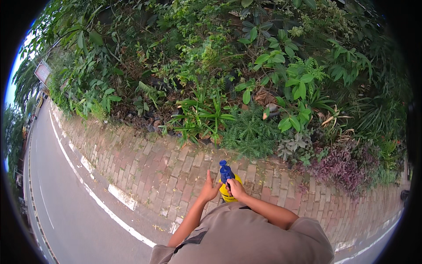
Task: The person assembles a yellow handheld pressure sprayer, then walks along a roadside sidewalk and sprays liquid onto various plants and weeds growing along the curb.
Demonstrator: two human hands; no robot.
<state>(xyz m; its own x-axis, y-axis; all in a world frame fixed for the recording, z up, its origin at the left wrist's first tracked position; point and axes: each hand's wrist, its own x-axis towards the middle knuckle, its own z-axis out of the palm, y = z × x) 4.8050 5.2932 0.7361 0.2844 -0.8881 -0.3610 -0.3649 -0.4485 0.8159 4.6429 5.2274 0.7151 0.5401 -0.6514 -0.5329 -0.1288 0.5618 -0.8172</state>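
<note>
A yellow pump spray bottle [230, 193] with a blue top [224, 170] is close in front of my body, above the brick pavement. My right hand [236, 188] is wrapped round the bottle's blue handle, just below the pump knob. Beside the bottle on its left, my left hand [210, 188] has its fingers stretched out and seems to hold nothing. Whether its palm touches the yellow body, I cannot tell. My grey-brown shirt hides the bottle's lower part.
Brick paving [149, 169] runs along a dense bank of green plants [198, 66]. A low fern [252, 132] and a purple-leaved bush [345, 165] grow at its edge. To the left, a kerb with white-painted blocks [122, 197] borders the grey road [74, 211].
</note>
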